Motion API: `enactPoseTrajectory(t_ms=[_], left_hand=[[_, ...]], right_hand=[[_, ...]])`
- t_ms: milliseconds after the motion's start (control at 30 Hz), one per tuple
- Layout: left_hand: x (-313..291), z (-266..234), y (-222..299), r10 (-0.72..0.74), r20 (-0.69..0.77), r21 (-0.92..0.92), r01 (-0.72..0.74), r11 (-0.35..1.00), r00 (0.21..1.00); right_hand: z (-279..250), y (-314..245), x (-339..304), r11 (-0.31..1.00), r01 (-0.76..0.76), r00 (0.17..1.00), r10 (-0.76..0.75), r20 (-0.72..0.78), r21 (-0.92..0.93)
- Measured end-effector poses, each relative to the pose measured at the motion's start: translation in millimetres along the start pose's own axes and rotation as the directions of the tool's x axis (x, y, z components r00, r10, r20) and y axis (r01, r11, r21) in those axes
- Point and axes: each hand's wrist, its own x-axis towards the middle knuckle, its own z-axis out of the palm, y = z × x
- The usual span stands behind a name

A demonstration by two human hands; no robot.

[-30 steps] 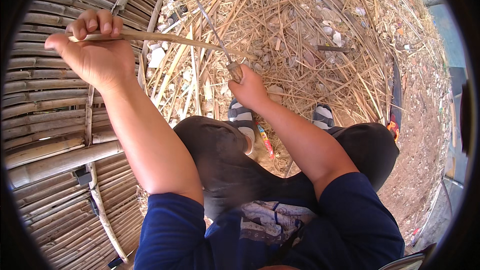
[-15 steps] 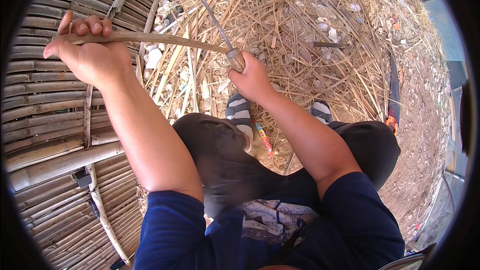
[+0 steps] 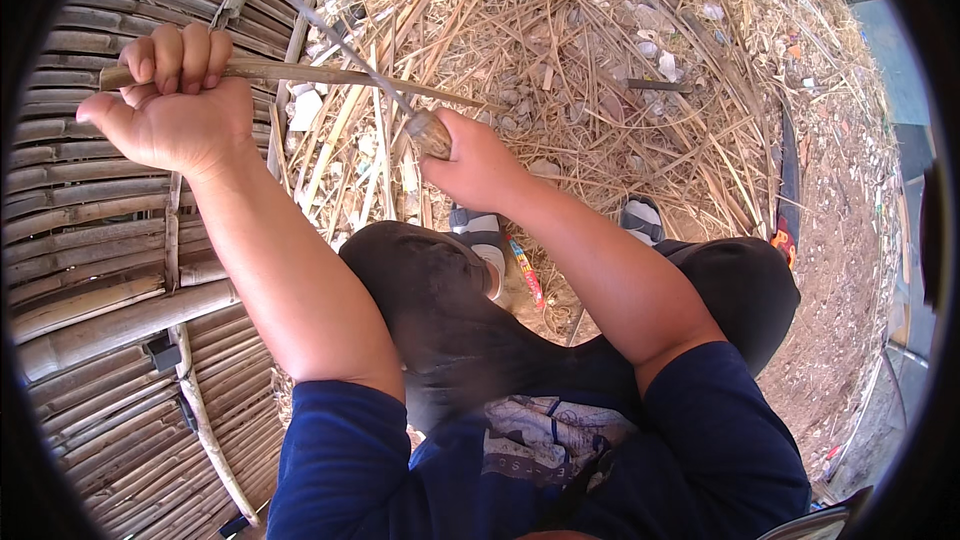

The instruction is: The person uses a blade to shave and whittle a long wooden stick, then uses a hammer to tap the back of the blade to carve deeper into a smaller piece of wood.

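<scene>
My left hand (image 3: 185,105) is raised in front of the bamboo slats, its fingers curled round one end of a thin wooden stick (image 3: 310,75). The stick stretches to the right and tapers to its far end. My right hand (image 3: 475,162) grips the thick wooden handle of a knife (image 3: 429,134). Its narrow metal blade (image 3: 335,38) points up and to the left, slightly blurred, and crosses the stick near the middle. From this view I cannot tell whether the blade touches the wood.
A bamboo slat surface (image 3: 95,210) fills the left side. Dry strips and straw (image 3: 590,70) litter the ground ahead. My sandalled foot (image 3: 478,225) stands near a colourful wrapper (image 3: 525,270). At the right lies a long dark tool with an orange handle part (image 3: 783,243).
The knife and my right hand have moved left and slightly down, so the blade now crosses the stick. My left fingers have curled more tightly over the stick.
</scene>
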Motion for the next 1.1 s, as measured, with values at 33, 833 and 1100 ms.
enactPoseTrajectory(t_ms=[33, 833, 1100], left_hand=[[-2, 4, 0, 0.024, -0.036, 0.050, -0.022, 0.999, 0.999], [14, -31, 0, -0.010, -0.053, 0.045, 0.012, 0.999, 0.999], [16, -34, 7, -0.206, 0.092, -0.122, 0.216, 0.969, 0.974]], right_hand=[[7, 18, 1, 0.999, -0.032, 0.998, 0.030, -0.059, -0.030], [6, 184, -27, 0.838, -0.492, 0.868, 0.452, -0.206, -0.236], [17, 81, 2, 0.979, -0.134, 0.989, 0.124, -0.075, -0.152]])
